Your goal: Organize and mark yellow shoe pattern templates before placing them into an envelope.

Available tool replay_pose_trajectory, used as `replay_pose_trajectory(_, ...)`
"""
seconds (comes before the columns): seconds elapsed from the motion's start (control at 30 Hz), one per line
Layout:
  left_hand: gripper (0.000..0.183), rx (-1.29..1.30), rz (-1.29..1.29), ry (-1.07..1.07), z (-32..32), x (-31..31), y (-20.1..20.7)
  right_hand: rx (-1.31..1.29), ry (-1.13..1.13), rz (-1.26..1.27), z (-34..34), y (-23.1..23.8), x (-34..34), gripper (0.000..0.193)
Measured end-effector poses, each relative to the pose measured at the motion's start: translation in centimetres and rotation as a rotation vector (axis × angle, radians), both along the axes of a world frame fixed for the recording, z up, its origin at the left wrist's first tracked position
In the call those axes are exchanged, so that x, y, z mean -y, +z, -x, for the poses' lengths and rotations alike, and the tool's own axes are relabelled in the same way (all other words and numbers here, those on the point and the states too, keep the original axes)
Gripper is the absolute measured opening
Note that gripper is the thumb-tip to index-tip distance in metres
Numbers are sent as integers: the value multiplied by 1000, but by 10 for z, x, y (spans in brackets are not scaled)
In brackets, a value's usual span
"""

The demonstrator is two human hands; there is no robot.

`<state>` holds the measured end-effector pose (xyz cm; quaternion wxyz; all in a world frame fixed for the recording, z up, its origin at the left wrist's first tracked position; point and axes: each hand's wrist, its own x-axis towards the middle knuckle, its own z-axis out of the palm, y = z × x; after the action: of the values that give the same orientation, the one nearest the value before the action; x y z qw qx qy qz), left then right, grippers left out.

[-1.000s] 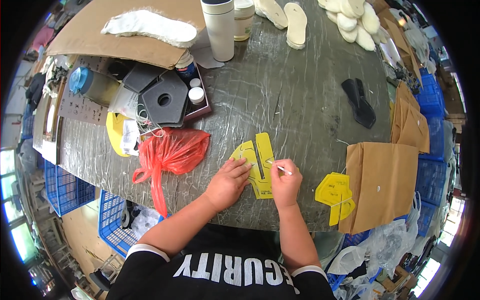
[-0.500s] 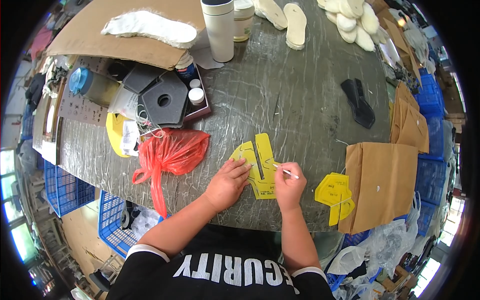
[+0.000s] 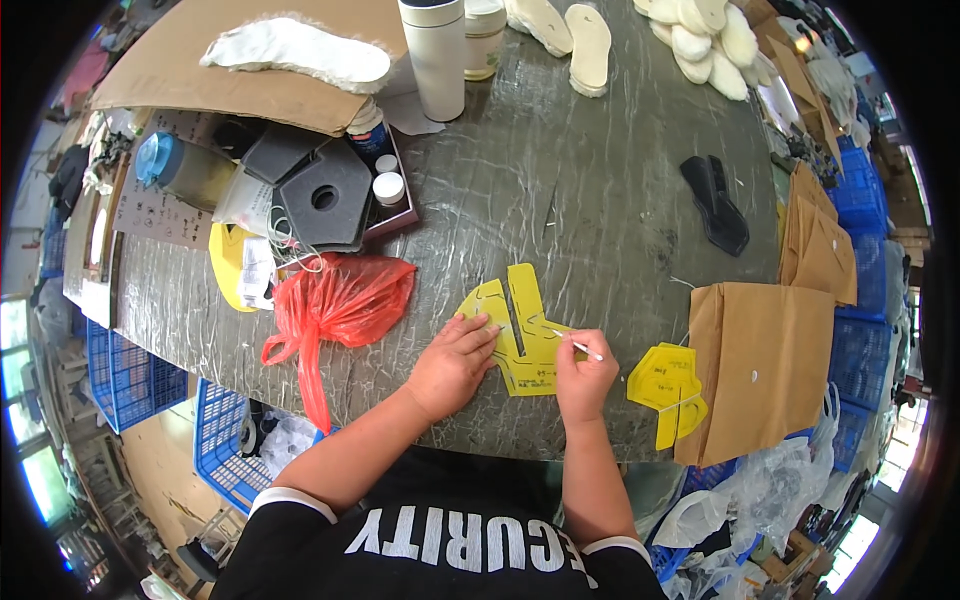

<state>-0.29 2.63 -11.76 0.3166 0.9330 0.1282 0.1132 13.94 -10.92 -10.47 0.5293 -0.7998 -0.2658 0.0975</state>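
Note:
In front of me on the dark table lies a yellow pattern template with a long slot and short dark marks. My left hand rests flat over its left part, fingers stretched out and together. With my right hand I pinch a thin white pen at the template's right side; its tip points left, onto or just above the yellow surface. To the right of that hand sits a smaller yellow template stack, partly on a brown paper envelope.
Left of the template is a tied red plastic bag. Behind it stands a box with black hexagonal pieces and bottles. A white tumbler, pale insoles and a black shoe-shaped piece lie farther back. Blue crates stand beside the table.
My right hand with the pen has shifted slightly to the right along the template, uncovering more of its right point. The left hand stays in place on the template.

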Motion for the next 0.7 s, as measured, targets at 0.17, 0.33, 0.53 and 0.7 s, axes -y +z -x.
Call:
replay_pose_trajectory(0.17, 31, 20, -16, 9, -1, 1, 1, -74, -101, 59, -9, -5, 15, 10)
replay_pose_trajectory(0.33, 31, 23, -31, 5, -1, 1, 1, -157, -135, -8, -13, -10, 21, 12)
replay_pose_trajectory(0.53, 30, 33, -22, 13, -1, 1, 1, -234, -168, 11, -17, -9, 29, 11)
replay_pose_trajectory(0.7, 30, 33, -20, 16, -1, 1, 0, -223, -204, -47, -21, -7, 34, 12)
